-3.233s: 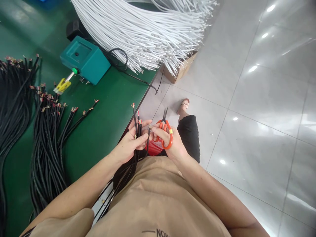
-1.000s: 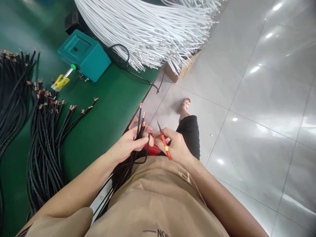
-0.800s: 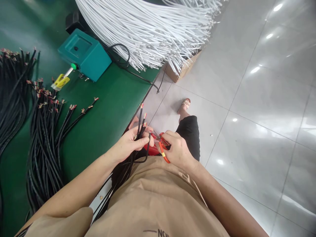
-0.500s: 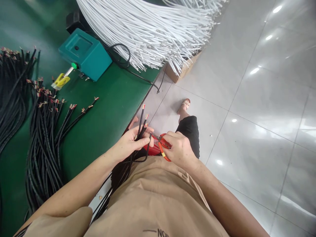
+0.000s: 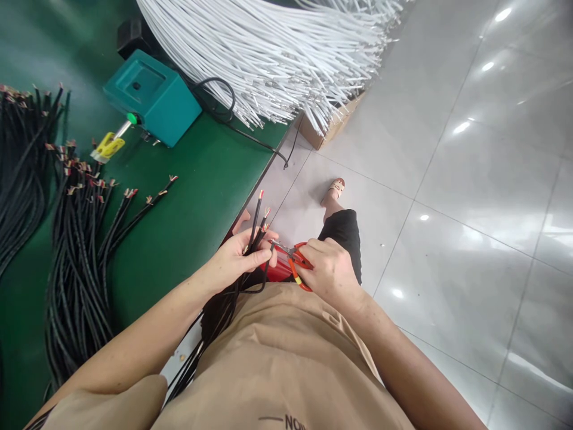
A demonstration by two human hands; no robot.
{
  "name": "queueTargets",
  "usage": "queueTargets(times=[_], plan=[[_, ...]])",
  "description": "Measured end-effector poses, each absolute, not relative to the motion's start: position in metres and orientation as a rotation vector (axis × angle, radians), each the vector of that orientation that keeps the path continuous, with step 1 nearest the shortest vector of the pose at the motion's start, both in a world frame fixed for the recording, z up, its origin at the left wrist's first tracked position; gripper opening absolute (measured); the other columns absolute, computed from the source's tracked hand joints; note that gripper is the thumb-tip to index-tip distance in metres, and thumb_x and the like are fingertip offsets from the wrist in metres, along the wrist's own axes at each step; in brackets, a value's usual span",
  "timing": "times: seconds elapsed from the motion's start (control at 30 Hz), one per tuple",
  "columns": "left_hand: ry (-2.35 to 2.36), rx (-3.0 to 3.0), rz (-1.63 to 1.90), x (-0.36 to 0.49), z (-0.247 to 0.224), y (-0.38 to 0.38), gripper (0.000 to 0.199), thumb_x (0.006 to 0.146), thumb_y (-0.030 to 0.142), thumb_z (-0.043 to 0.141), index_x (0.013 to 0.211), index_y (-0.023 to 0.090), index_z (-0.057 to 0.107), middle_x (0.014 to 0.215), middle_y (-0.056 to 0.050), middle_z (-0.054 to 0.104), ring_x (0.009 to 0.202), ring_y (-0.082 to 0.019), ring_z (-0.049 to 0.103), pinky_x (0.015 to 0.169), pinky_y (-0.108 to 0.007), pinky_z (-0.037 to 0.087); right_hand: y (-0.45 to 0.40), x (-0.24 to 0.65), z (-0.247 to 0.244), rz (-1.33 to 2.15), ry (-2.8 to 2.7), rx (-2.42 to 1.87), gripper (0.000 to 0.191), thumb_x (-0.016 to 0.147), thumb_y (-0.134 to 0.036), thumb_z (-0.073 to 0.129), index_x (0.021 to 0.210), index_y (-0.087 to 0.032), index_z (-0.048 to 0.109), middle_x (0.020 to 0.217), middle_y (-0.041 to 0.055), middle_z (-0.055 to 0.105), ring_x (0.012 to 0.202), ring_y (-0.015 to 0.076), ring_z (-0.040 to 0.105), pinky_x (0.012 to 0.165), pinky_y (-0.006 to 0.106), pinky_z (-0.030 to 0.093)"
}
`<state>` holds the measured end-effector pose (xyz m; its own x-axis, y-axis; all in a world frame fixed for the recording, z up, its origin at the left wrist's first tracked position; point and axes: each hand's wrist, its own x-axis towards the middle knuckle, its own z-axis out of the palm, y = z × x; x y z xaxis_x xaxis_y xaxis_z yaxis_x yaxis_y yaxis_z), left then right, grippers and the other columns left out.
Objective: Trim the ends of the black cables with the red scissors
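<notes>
Green tabletop (image 5: 201,197), grey tiles (image 5: 470,239) — left hand (image 5: 239,257) around black cables (image 5: 256,222), right hand (image 5: 333,266) around scissors (image 5: 293,257)

A teal box (image 5: 172,110) sits on the green table (image 5: 210,179) beside white cables (image 5: 268,60), near a cardboard box (image 5: 332,130).

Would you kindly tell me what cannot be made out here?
In the head view:
Black cables in the left hand: lower parts hidden by the tan garment.
Scissors: tips too small to judge contact.
Red object: unidentifiable, partly behind left hand and garment.
White cables: far ends cut off by the top edge.
</notes>
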<state>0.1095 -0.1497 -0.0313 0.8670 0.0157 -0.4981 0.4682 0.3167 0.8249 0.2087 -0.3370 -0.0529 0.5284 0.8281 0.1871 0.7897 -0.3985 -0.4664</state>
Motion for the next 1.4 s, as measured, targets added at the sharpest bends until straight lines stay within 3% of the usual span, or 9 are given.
queueTargets(times=[0.2,0.37,0.47,0.53,0.7,0.83,1.0,1.17,1.4], plan=[[0.464,1.242,-0.296,0.107,-0.033,-0.149,0.036,0.082,0.034,0.063,0.113,0.019,0.053,0.072,0.001,0.060,0.047,-0.005,0.031,0.047,-0.022,0.021,-0.338,0.208,-0.049,0.193,-1.156,-2.234,0.031,0.085,-0.022,0.054,0.055,-0.017,0.054,0.054,-0.0020,0.046,0.051,0.0089,0.028,0.056,0.028,0.026],[0.489,1.323,-0.258,0.108,-0.030,-0.151,0.041,0.080,0.033,0.066,0.117,0.020,0.055,0.073,0.001,0.059,0.055,-0.007,0.046,0.053,-0.022,0.031,-0.325,0.212,-0.039,0.766,-0.379,-1.718,0.030,0.081,-0.043,0.063,0.065,-0.018,0.062,0.058,-0.0016,0.051,0.057,0.0111,0.045,0.059,0.026,0.037],[0.518,1.341,-0.220,0.108,-0.028,-0.152,0.038,0.077,0.030,0.069,0.113,0.021,0.059,0.071,0.003,0.056,0.069,-0.012,0.057,0.067,-0.024,0.040,-0.316,0.216,-0.038,0.972,-0.171,-1.318,0.043,0.087,-0.053,0.051,0.065,-0.019,0.062,0.056,-0.0015,0.048,0.059,0.0120,0.048,0.066,0.028,0.041],[0.528,1.335,-0.212,0.108,-0.028,-0.154,0.038,0.076,0.028,0.070,0.112,0.022,0.061,0.071,0.004,0.055,0.073,-0.012,0.059,0.075,-0.027,0.043,-0.312,0.216,-0.038,1.068,-0.104,-1.110,0.051,0.090,-0.059,0.039,0.074,-0.019,0.066,0.061,0.0000,0.050,0.060,0.0125,0.048,0.067,0.029,0.043],[0.566,1.383,-0.213,0.109,-0.027,-0.155,0.039,0.072,0.028,0.074,0.108,0.021,0.062,0.070,0.005,0.054,0.067,-0.010,0.054,0.075,-0.027,0.044,-0.308,0.214,-0.039,1.182,-0.023,-1.003,0.065,0.088,-0.068,0.029,0.084,-0.016,0.068,0.065,0.0036,0.050,0.061,0.0155,0.047,0.064,0.033,0.045],[0.614,1.478,-0.209,0.110,-0.027,-0.156,0.040,0.068,0.029,0.076,0.105,0.020,0.063,0.068,0.005,0.054,0.059,-0.008,0.045,0.063,-0.023,0.040,-0.307,0.212,-0.039,1.166,-0.031,-0.984,0.055,0.089,-0.063,0.034,0.078,-0.018,0.065,0.064,0.0011,0.048,0.059,0.0138,0.046,0.063,0.031,0.043],[0.604,1.563,-0.188,0.108,-0.027,-0.159,0.042,0.070,0.030,0.075,0.108,0.021,0.061,0.069,0.005,0.055,0.054,-0.007,0.037,0.058,-0.022,0.036,-0.304,0.207,-0.033,0.977,-0.084,-1.332,0.022,0.073,-0.038,0.070,0.068,-0.018,0.062,0.063,-0.0023,0.053,0.059,0.0105,0.046,0.059,0.026,0.038],[0.625,1.626,-0.139,0.106,-0.029,-0.162,0.040,0.069,0.032,0.076,0.105,0.020,0.062,0.068,0.004,0.056,0.051,-0.007,0.035,0.055,-0.022,0.035,-0.301,0.200,-0.027,0.843,-0.178,-1.561,0.014,0.075,-0.032,0.065,0.079,-0.018,0.068,0.072,-0.0003,0.062,0.063,0.0111,0.052,0.061,0.025,0.042],[0.649,1.593,-0.162,0.109,-0.028,-0.161,0.039,0.067,0.034,0.077,0.101,0.019,0.063,0.067,0.003,0.057,0.053,-0.008,0.041,0.055,-0.023,0.037,-0.299,0.198,-0.026,0.754,-0.355,-1.665,0.007,0.071,-0.023,0.064,0.066,-0.018,0.061,0.069,-0.0009,0.060,0.062,0.0107,0.049,0.061,0.025,0.040]])
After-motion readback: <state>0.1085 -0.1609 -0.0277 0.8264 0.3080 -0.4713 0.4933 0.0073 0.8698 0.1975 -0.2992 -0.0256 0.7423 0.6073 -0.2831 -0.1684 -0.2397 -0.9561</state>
